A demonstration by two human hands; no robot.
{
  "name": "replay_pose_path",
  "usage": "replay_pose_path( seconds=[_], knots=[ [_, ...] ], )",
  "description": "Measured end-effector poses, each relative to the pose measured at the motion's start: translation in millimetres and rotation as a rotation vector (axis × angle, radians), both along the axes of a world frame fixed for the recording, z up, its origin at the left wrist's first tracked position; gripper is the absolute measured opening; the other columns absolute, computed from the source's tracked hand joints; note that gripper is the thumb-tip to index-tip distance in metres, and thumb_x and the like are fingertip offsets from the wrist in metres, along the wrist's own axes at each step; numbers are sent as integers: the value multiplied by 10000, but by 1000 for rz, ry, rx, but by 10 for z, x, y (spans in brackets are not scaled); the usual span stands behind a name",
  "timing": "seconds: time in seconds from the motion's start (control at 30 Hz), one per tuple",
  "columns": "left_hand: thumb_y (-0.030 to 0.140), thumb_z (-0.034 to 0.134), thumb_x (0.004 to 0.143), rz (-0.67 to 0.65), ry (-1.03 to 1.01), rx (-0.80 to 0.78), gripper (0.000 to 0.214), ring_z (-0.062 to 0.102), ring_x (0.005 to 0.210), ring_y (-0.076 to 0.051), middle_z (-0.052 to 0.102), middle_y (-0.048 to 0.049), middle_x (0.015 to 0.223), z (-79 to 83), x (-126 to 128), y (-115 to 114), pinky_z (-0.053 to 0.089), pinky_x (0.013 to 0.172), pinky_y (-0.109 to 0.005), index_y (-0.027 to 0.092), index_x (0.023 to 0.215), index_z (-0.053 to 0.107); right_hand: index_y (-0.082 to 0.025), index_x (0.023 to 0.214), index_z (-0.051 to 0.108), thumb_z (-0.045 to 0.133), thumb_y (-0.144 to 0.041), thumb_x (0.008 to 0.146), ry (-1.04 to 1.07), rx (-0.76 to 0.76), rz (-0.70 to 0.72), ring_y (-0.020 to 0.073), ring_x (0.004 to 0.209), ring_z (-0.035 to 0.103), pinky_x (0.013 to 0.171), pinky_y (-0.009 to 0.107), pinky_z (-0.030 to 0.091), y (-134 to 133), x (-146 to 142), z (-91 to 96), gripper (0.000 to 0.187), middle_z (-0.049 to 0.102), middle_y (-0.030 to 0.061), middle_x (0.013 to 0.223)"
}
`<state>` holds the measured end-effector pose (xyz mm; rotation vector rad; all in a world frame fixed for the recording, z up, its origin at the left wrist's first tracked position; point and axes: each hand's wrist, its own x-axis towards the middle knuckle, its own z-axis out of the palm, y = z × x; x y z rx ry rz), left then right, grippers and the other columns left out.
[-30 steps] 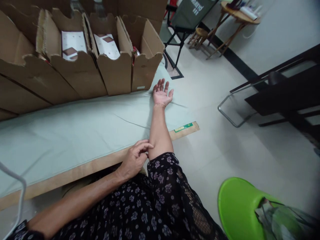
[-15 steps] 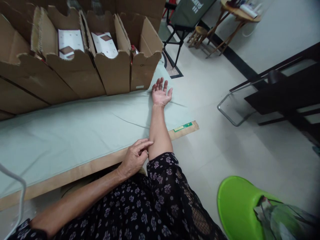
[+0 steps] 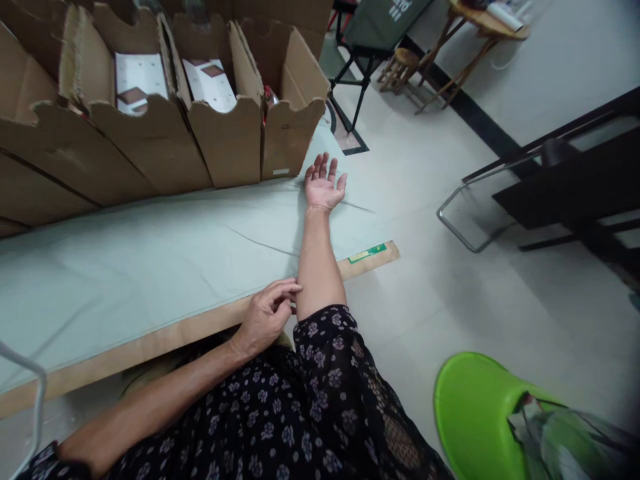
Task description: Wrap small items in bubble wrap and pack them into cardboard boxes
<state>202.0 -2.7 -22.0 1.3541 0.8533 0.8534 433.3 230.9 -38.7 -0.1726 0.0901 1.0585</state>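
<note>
My right arm stretches out across a pale green sheet (image 3: 150, 260) that covers a wooden board (image 3: 373, 255). My right hand (image 3: 323, 183) lies palm up at the far end, fingers loosely spread, holding nothing, close to the corner of a cardboard box (image 3: 287, 143). My left hand (image 3: 267, 317) rests at the board's near edge, its curled fingertips touching my right forearm near the elbow. It holds nothing. A dark flowered sleeve covers my right upper arm.
A row of open cardboard boxes (image 3: 150, 133) holding white printed packs stands along the back of the sheet. A bright green plastic stool (image 3: 475, 413) with a bag sits at lower right. A folding chair (image 3: 373, 40), small wooden tables and a dark metal-framed bench (image 3: 565, 187) stand on the tiled floor.
Almost nothing differs. My left fingertips shift slightly against my right forearm, and the view drifts a little.
</note>
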Motion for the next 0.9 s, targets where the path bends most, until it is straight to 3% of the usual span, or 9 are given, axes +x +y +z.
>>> replay_pose_path(
  seconds=[0.1,0.27,0.47,0.6,0.7,0.8,0.9],
  knots=[
    [97,523,845,-8,27,58,384,739,927,-152,715,-109,1262,-28,19,21,650,762,-279,179,1130,767,-190,1192,648,371,-415,1010,-15,-12,-1,249,1446,469,1097,514,456,-2,3,-5,400,544,117,1501],
    [80,536,853,8,116,233,395,720,1108,-184,753,-89,1209,-33,42,54,600,989,-352,198,1140,781,-196,1192,644,406,-405,995,-4,15,18,247,1448,463,1091,514,461,15,17,-44,373,553,115,1483],
    [68,528,851,-24,159,332,396,719,1129,-205,745,-124,1220,-21,74,47,588,1015,-378,159,1143,779,-190,1234,639,432,-370,983,-2,37,24,260,1440,470,1089,534,460,53,46,-118,373,577,126,1444],
    [43,522,817,-89,182,298,389,717,1116,-217,743,-127,1180,25,106,80,581,1023,-390,147,1082,787,-185,1193,645,427,-370,983,-47,17,56,249,1374,531,1049,507,497,53,46,-121,355,622,126,1374],
    [45,525,794,-99,179,284,368,734,1056,-216,744,-132,1137,64,100,85,617,936,-351,139,1035,786,-185,1143,650,421,-389,980,-96,-23,41,237,1299,586,1001,481,529,40,34,-87,348,656,123,1309],
    [54,525,786,-80,166,215,434,743,1041,-210,711,-158,1254,76,63,57,641,847,-310,133,1149,749,-197,1070,650,402,-410,988,-139,-67,20,215,1217,630,937,445,561,25,25,-37,337,679,107,1263],
    [52,518,789,-77,147,166,473,719,1142,-223,699,-148,1315,46,35,20,618,942,-344,162,1189,746,-202,1012,648,374,-413,1001,-162,-111,3,199,1128,668,841,392,585,11,21,10,346,703,91,1188]
  ],
)
